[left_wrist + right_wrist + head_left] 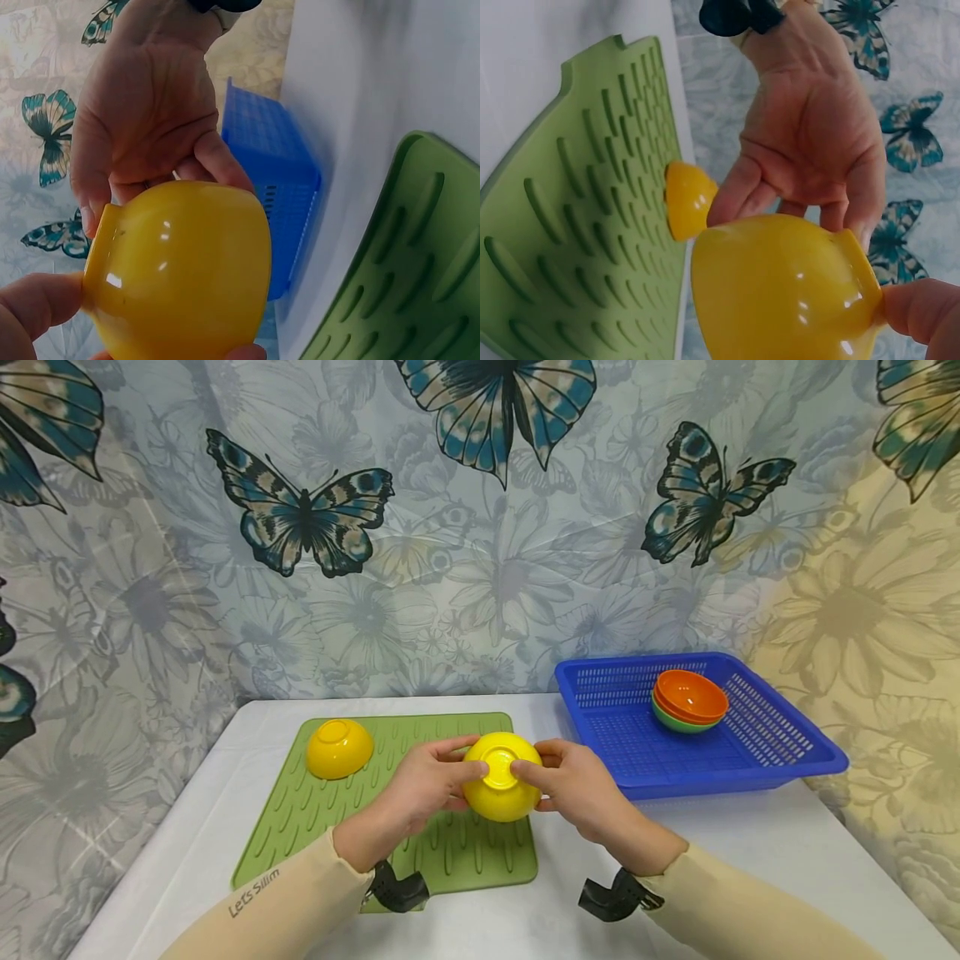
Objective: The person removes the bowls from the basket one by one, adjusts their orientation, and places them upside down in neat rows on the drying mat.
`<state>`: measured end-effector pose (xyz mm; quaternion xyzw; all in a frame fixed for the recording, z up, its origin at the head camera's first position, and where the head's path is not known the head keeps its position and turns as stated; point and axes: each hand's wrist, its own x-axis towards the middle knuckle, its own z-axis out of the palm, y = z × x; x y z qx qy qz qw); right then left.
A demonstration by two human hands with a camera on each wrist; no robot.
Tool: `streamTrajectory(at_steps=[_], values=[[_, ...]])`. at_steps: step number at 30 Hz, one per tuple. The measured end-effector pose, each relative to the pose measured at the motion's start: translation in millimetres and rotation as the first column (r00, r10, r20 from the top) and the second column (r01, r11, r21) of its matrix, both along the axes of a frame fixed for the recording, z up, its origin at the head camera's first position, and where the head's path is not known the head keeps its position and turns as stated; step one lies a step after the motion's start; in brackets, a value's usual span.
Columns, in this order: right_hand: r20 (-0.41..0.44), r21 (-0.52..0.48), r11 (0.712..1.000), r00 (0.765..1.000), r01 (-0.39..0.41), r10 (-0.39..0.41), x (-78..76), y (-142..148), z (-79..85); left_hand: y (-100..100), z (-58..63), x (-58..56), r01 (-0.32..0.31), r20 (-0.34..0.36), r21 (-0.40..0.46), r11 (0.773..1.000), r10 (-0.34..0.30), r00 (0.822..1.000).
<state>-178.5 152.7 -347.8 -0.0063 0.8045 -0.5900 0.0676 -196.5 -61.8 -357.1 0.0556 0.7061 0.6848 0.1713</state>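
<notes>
Both hands hold one yellow bowl (501, 797) in the head view, its ringed foot turned toward the camera. The left hand (429, 781) grips its left side, thumb pressed on the foot ring and fingers round the wall. On the opposite side the right hand (581, 789) grips it the same way. In the left wrist view the bowl (184, 270) lies sideways between the two hands, its wall glossy. From the right wrist the bowl (784, 289) shows with thumbs at its foot. Its inside is hidden.
A second, orange-yellow bowl (339, 749) sits upside down at the far left of a green ridged mat (480, 864). To the right stands a blue basket (607, 768) with an orange bowl (693, 693) stacked above a green bowl (678, 723). Patterned cloth hangs behind the white table.
</notes>
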Motion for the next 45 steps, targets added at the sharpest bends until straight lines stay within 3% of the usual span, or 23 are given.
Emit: streamTrajectory(at_steps=[7,24,34,45], values=[[0.038,-0.038,0.998,0.997,-0.06,0.061,-0.2,1.5,0.8,-2.2,1.0,-4.3,-0.004,-0.008,-0.059,0.998,0.003,1.0],[-0.035,-0.008,0.994,0.993,-0.111,0.11,3.4,12.0,15.0,-11.3,2.6,-16.6,-0.04,0.026,-0.048,0.998,0.042,0.999],[-0.039,-0.104,0.987,0.992,-0.121,0.118,0.5,35.1,27.3,-26.9,-11.7,-38.5,-0.107,0.063,-0.081,0.991,0.112,0.992],[-0.103,-0.165,0.981,0.991,-0.1,0.084,-6.8,88.0,53.1,-47.6,-23.6,-64.4,-0.185,0.1,-0.13,0.974,0.198,0.975]])
